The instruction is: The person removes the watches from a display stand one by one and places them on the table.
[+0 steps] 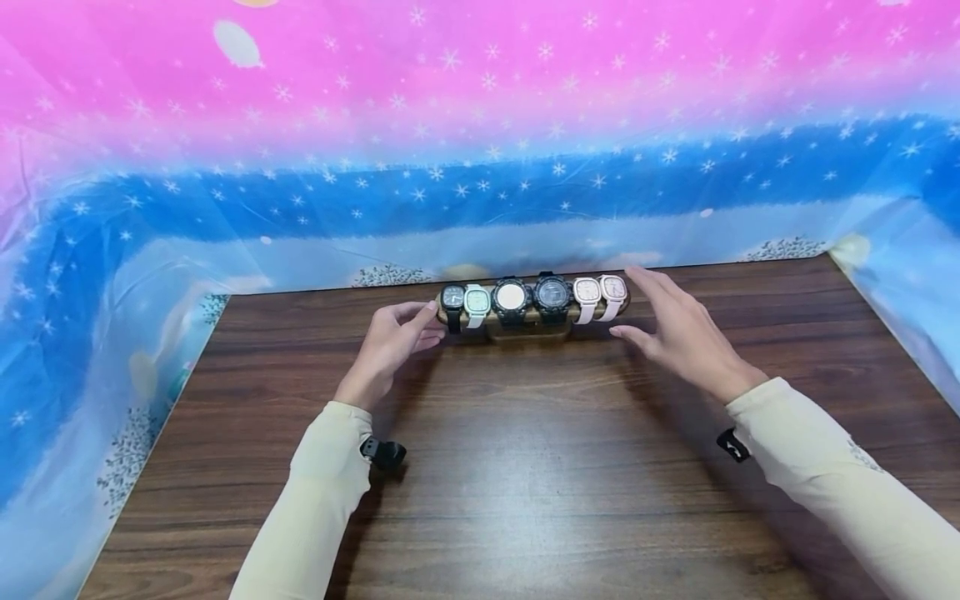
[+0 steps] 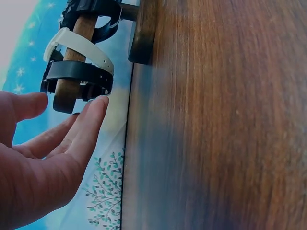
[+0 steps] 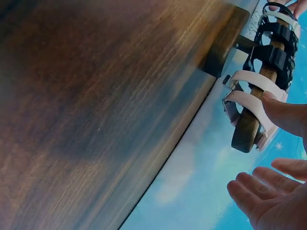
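Observation:
A wooden T-shaped watch stand [image 3: 246, 130] stands at the back of the table, with several watches strapped along its bar. From the left come a black square watch [image 1: 453, 297], a white-strapped watch [image 1: 477, 302], two chunky black watches [image 1: 552, 293] and two pale pink watches [image 1: 587, 292]. My left hand [image 1: 392, 337] is at the bar's left end, thumb and fingers spread around it; a fingertip seems to touch the black strap [image 2: 79, 71]. Beside the right end my right hand [image 1: 686, 333] has its fingers extended, the thumb close to the pink straps [image 3: 249, 103].
The brown wooden table [image 1: 480, 467] reaches back to a pink and blue snowflake cloth [image 1: 480, 183], which hangs behind and along both sides. The stand's base [image 2: 142, 38] sits close to the table's back edge. Black bands [image 1: 384, 453] are on both wrists.

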`<state>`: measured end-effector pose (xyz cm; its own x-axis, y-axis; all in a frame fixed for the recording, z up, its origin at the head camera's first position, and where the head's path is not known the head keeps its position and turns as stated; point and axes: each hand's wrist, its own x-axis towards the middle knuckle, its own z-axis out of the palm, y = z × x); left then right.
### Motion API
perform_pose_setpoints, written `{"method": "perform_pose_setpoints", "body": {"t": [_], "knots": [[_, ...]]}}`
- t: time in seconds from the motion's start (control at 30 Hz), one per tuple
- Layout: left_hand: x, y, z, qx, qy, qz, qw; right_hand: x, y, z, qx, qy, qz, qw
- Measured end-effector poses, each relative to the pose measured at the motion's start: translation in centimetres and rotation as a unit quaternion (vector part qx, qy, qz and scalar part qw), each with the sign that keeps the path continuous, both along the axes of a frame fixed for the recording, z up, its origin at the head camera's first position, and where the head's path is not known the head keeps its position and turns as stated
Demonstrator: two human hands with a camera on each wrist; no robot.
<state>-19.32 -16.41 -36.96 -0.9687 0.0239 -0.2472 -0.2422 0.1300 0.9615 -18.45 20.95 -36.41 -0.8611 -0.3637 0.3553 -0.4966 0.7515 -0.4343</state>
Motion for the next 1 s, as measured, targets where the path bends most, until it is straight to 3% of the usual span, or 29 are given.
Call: {"method": "perform_pose_setpoints", "body": {"t": [0.2,0.7,1.0], "knots": [[-0.2,0.0,-0.2,0.028,-0.014,0.005,0.9995,-1.2,-0.2,0.0,-0.001,-0.02,0.01,0.9998],[-0.5,0.4,-0.4,0.059,-0.012,0.012,0.9981,-3.0,-0.8,0.6,0.009,-0.089,0.04,0.9952],[-0.6,0.3,-0.5,0.069,-0.008,0.012,0.9975,-3.7,-1.2,0.7,0.013,-0.086,0.055,0.9947]]}}
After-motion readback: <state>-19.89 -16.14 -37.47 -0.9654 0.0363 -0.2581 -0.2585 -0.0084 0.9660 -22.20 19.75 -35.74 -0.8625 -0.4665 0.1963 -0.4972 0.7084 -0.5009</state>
